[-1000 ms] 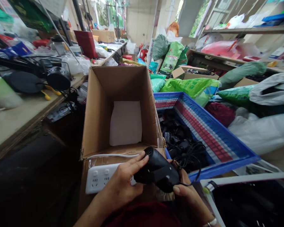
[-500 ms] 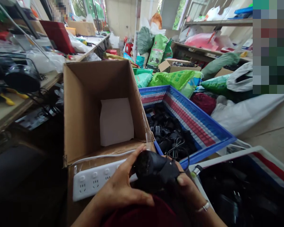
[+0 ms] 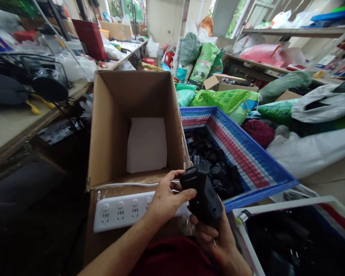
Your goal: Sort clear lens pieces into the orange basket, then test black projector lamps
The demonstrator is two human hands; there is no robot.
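A black plastic device [image 3: 202, 193], blocky with a rounded upper end, is held up in front of me; its exact kind is unclear. My left hand [image 3: 168, 197] pinches its upper left end, thumb across the near face. My right hand [image 3: 215, 234] wraps its lower end from below and the right. A thin metal piece shows by the right fingers; what it belongs to is hidden. Behind the hands lies a white power strip [image 3: 126, 211] with switches and sockets. Just beyond stands an open cardboard box [image 3: 109, 134] with a pale sheet [image 3: 147, 143] at its bottom.
A blue-rimmed basket [image 3: 261, 161] holding many black devices stands right of the box. Nearer, a white-rimmed basket [image 3: 281, 205] holds dark items and a plug. A cluttered workbench [image 3: 11, 126] runs along the left. Sacks, including a bright green bag [image 3: 222, 99], fill the back right.
The black device has been turned more upright, showing a different face. My left hand has shifted its grip on it, and my right hand has moved lower. The view has swung slightly left.
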